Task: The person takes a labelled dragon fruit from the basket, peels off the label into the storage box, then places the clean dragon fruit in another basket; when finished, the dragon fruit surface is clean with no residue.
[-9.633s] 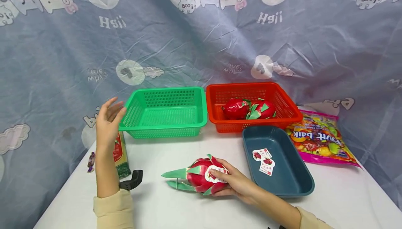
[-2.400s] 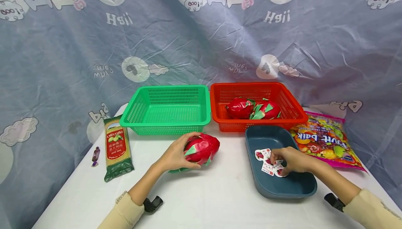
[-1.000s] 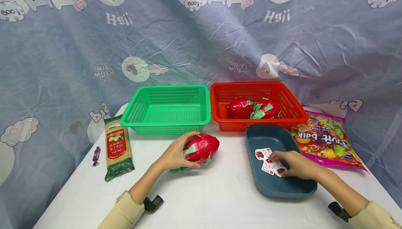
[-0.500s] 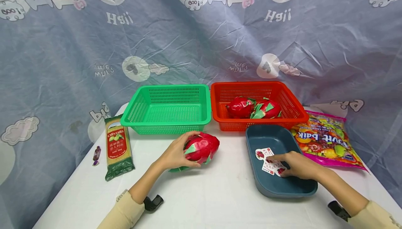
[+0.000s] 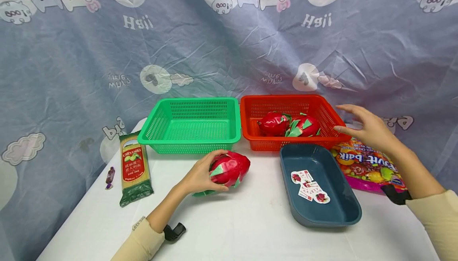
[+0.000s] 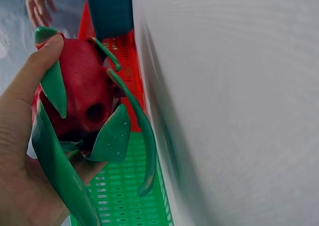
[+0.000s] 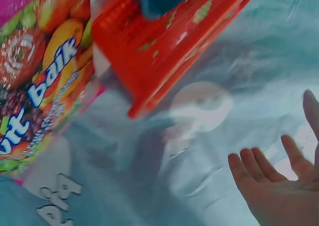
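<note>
In the head view, my left hand [image 5: 200,175] grips a red dragon fruit [image 5: 232,168] with green leaf-like scales at the table's middle. The left wrist view shows the thumb across the fruit's [image 6: 82,81] side and a dark round hole near its leafy end. My right hand [image 5: 368,128] hovers above the candy bag, beside the red basket's right end, fingers spread and nothing visible in them. Below it to the left stands a dark blue tray [image 5: 338,189]. Several white stickers [image 5: 311,189] printed with dragon fruits lie overlapping in it.
A red basket [image 5: 268,138] holding two more dragon fruits [image 5: 273,123] stands at the back, beside a green basket [image 5: 189,142]. A colourful candy bag [image 5: 368,169] lies far right. On the left are a spaghetti pack [image 5: 135,167] and a small wrapped candy [image 5: 110,177].
Earliest, my right hand held the dragon fruit, a sticker against it; later my left hand grips it. My right hand has since risen from the stickers in the tray toward the back right.
</note>
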`<move>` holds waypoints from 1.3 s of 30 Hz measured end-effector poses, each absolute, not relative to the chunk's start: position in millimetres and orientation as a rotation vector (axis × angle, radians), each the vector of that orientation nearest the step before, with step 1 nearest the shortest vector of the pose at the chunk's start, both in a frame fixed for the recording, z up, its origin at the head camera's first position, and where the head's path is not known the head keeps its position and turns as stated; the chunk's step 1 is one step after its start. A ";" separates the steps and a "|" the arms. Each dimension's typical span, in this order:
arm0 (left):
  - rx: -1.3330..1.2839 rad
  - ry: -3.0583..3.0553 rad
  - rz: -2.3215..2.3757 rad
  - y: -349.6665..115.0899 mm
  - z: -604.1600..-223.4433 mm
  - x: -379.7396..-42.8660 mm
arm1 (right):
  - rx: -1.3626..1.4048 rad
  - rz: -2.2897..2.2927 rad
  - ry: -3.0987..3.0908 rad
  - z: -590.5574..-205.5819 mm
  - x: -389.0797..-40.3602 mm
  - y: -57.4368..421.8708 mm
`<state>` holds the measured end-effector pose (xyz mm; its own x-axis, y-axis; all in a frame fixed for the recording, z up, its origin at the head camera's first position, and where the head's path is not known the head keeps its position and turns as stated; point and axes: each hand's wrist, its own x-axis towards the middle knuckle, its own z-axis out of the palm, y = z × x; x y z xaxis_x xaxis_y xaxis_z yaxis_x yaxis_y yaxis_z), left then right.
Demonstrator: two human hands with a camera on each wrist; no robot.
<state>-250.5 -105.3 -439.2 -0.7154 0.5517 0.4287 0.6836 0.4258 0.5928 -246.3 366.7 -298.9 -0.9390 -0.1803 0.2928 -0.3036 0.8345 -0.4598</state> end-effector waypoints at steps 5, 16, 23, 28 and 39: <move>-1.095 -2.499 -1.165 -105.5 -438.4 -250.0 | 0.243 0.838 -2.752 -310.6 -277.5 391.3; -1.104 -2.492 -1.171 -105.9 -436.2 -248.7 | 0.206 1.081 -2.898 -378.5 -308.5 418.4; -1.089 -2.511 -1.181 -105.3 -436.8 -248.2 | 0.175 1.109 -2.917 -400.5 -307.1 423.2; -1.093 -2.505 -1.225 -104.9 -433.6 -247.0 | 0.144 1.172 -2.898 -404.7 -306.5 422.0; -1.145 -2.347 -1.234 -75.8 -375.4 -261.9 | 0.173 1.230 -2.849 -404.2 -307.5 419.1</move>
